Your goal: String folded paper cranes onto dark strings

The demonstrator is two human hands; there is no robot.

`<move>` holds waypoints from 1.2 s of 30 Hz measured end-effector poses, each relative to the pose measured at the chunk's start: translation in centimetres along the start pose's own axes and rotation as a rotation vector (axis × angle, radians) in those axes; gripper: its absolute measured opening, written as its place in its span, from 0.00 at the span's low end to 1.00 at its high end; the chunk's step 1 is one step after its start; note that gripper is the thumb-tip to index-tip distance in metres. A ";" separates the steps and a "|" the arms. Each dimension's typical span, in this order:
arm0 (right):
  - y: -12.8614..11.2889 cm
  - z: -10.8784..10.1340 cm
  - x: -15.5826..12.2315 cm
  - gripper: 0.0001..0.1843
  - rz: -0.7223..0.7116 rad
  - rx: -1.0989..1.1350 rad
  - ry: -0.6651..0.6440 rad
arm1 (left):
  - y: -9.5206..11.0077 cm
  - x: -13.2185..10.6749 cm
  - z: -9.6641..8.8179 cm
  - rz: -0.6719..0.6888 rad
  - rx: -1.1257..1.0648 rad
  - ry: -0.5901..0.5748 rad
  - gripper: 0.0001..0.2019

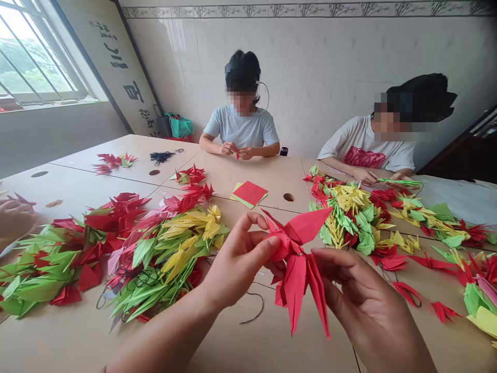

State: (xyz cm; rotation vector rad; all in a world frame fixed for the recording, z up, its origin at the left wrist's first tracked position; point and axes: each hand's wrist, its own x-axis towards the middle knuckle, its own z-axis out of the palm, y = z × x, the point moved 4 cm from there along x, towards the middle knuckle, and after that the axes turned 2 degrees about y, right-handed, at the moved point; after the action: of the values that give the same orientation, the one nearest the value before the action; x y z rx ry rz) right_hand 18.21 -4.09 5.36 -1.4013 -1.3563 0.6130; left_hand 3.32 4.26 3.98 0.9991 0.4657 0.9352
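A red folded paper crane [298, 264] hangs above the table in front of me. My left hand [236, 261] pinches its upper body between thumb and fingers. From the right, my right hand [361, 300] curls its fingers around the crane's lower folds. The long red wings point down between both hands. A dark thread [254, 308] lies on the wooden table [272, 176] below.
A pile of green, red and yellow cranes [128, 248] lies at left, another heap [361, 217] at right. A stack of square papers [249, 193] sits mid-table. Two people sit across folding paper; another person's hand [13, 217] shows at the left edge.
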 end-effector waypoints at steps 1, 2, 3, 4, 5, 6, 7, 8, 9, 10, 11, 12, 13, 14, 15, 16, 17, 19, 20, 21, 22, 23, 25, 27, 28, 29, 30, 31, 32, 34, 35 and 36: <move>0.1 0.0 0.1 0.09 0.035 0.021 0.012 | -0.1 -0.1 0.1 0.023 0.026 -0.004 0.08; 0.2 0.0 0.2 0.09 0.082 0.057 0.035 | -0.1 -0.2 0.2 0.052 0.059 -0.003 0.08; 0.4 0.0 0.3 0.09 0.136 0.098 0.064 | -0.1 -0.3 0.3 0.082 0.098 -0.003 0.07; 0.5 0.1 0.2 0.09 0.189 0.139 0.095 | 0.0 -0.4 0.3 0.106 0.142 -0.013 0.07; 0.6 0.1 0.2 0.10 0.232 0.176 0.131 | 0.1 -0.5 0.4 0.125 0.194 -0.036 0.06; 0.7 0.1 0.1 0.10 0.262 0.200 0.171 | 0.2 -0.6 0.6 0.139 0.253 -0.069 0.06; 0.7 0.1 0.0 0.10 0.281 0.208 0.203 | 0.3 -0.8 0.7 0.149 0.322 -0.107 0.05; 0.7 0.1 0.0 0.10 0.289 0.204 0.215 | 0.5 -0.9 0.9 0.161 0.399 -0.147 0.05; 0.8 0.1 -0.1 0.10 0.294 0.189 0.220 | 0.7 -1.0 1.0 0.177 0.478 -0.182 0.07; 0.8 0.1 -0.1 0.10 0.299 0.168 0.222 | 0.9 -1.1 1.2 0.199 0.556 -0.203 0.12; 0.9 0.1 -0.1 0.10 0.304 0.146 0.224 | 1.1 -1.1 1.3 0.222 0.625 -0.212 0.17; 0.9 0.1 -0.1 0.10 0.307 0.127 0.224 | 1.3 -1.2 1.3 0.241 0.682 -0.212 0.22; 0.9 0.0 -0.2 0.10 0.306 0.110 0.221 | 1.3 -1.2 1.4 0.255 0.727 -0.204 0.25; 0.9 0.0 -0.2 0.09 0.302 0.095 0.216 | 1.3 -1.2 1.4 0.261 0.761 -0.190 0.25; 0.8 0.0 -0.2 0.08 0.295 0.082 0.207 | 1.3 -1.1 1.3 0.259 0.783 -0.170 0.24; 0.7 0.0 -0.2 0.09 0.286 0.075 0.191 | 1.2 -1.1 1.2 0.254 0.795 -0.147 0.21; 0.6 0.1 -0.3 0.10 0.272 0.072 0.173 | 1.1 -1.0 1.1 0.244 0.796 -0.127 0.17; 0.4 0.1 -0.3 0.13 0.239 0.092 0.145 | 0.9 -0.9 0.9 0.214 0.751 -0.101 0.08; 0.3 0.1 -0.3 0.14 0.227 0.117 0.138 | 0.9 -0.8 0.8 0.194 0.711 -0.094 0.07; 0.3 0.0 -0.3 0.13 0.213 0.149 0.136 | 0.8 -0.8 0.7 0.166 0.663 -0.090 0.08; 0.4 0.0 -0.3 0.12 0.196 0.189 0.130 | 0.7 -0.7 0.6 0.133 0.612 -0.089 0.10; 0.4 -0.1 -0.2 0.11 0.174 0.234 0.116 | 0.6 -0.7 0.6 0.098 0.560 -0.085 0.12; 0.6 0.0 0.0 0.08 0.125 0.322 0.071 | 0.5 -0.7 0.4 0.029 0.454 -0.085 0.13; 0.8 -0.1 0.2 0.06 0.091 0.392 0.041 | 0.4 -0.7 0.4 -0.019 0.341 -0.093 0.12; 0.9 -0.1 0.2 0.06 0.091 0.419 0.035 | 0.3 -0.7 0.4 -0.033 0.286 -0.093 0.11; 1.1 -0.1 0.3 0.07 0.098 0.442 0.035 | 0.3 -0.7 0.3 -0.046 0.236 -0.089 0.10; 1.2 -0.1 0.3 0.07 0.107 0.461 0.032 | 0.2 -0.7 0.3 -0.058 0.189 -0.080 0.10; 1.3 -0.1 0.3 0.07 0.118 0.476 0.028 | 0.1 -0.7 0.2 -0.072 0.142 -0.068 0.09; 1.4 -0.1 0.2 0.08 0.133 0.488 0.026 | 0.0 -0.7 0.2 -0.090 0.096 -0.058 0.09; 1.5 -0.1 0.2 0.08 0.160 0.507 0.040 | -0.2 -0.8 0.3 -0.129 0.008 -0.044 0.09; 1.5 -0.2 0.1 0.08 0.175 0.513 0.055 | -0.3 -0.8 0.4 -0.149 -0.025 -0.039 0.09; 1.5 -0.2 0.1 0.08 0.184 0.519 0.071 | -0.3 -0.8 0.4 -0.168 -0.050 -0.035 0.09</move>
State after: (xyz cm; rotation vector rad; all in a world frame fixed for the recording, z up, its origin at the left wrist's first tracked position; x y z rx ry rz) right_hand 18.99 -3.79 4.12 -1.1129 -0.9262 0.9501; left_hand 3.38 3.32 3.85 0.9146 0.4870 0.7745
